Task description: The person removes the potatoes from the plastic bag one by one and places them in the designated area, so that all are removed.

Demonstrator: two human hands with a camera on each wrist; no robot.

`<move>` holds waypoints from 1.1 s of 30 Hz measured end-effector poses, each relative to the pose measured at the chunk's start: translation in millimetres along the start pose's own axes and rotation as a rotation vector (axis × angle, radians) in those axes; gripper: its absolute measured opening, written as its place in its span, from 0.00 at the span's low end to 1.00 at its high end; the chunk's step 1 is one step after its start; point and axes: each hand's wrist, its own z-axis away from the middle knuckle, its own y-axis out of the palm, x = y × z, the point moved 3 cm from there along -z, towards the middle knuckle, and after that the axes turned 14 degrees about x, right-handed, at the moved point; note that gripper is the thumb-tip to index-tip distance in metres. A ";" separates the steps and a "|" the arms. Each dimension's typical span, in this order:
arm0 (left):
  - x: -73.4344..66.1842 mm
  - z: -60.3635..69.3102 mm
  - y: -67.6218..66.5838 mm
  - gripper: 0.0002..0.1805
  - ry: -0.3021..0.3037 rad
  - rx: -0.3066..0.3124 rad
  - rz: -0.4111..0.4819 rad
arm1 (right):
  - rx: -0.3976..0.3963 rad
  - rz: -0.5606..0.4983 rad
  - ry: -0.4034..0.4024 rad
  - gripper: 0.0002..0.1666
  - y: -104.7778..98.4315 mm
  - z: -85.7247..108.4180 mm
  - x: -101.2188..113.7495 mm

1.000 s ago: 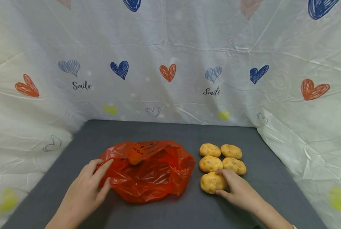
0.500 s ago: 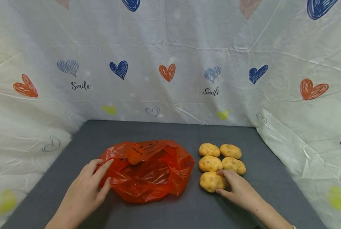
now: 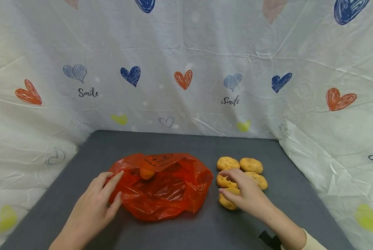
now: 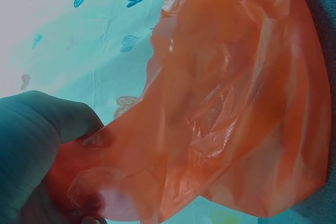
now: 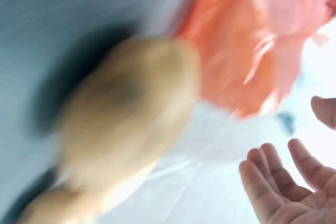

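A thin red plastic bag (image 3: 167, 205) with dark print lies on the grey table, its mouth spread toward me. My left hand (image 3: 90, 205) grips the bag's left rim; in the left wrist view the thumb (image 4: 63, 116) presses the film. A rounded orange-looking lump (image 3: 147, 173) shows at the bag's mouth; its kind is unclear. My right hand (image 3: 249, 194) hovers over several potatoes, fingers spread and nothing held. It partly hides the nearest potato (image 3: 226, 203). The right wrist view has a blurred potato (image 5: 131, 114) apart from the open palm (image 5: 299, 198).
Two potatoes lie at the back of the group, a left one (image 3: 227, 163) and a right one (image 3: 251, 165). A pale sheet with printed hearts (image 3: 183, 80) hangs behind and at both sides of the grey table (image 3: 180, 239).
My right hand has let go of the nearest potato and risen up and leftward above the group. That potato stays on the table. My left hand keeps its hold on the bag.
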 end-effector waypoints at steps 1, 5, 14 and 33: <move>-0.4 -0.5 -0.4 0.31 0.002 -0.001 0.001 | 0.014 -0.025 -0.033 0.24 3.0 -6.1 7.3; -2.1 -2.1 -2.2 0.32 0.005 -0.002 0.000 | 0.104 -0.098 -0.131 0.23 22.4 -33.6 34.0; -6.5 -0.3 2.5 0.31 0.004 -0.005 -0.005 | 0.228 -0.110 -0.048 0.24 76.1 -97.6 59.4; -10.6 2.6 -2.1 0.32 0.014 0.003 -0.036 | 0.126 -0.126 0.193 0.39 141.4 -175.6 75.2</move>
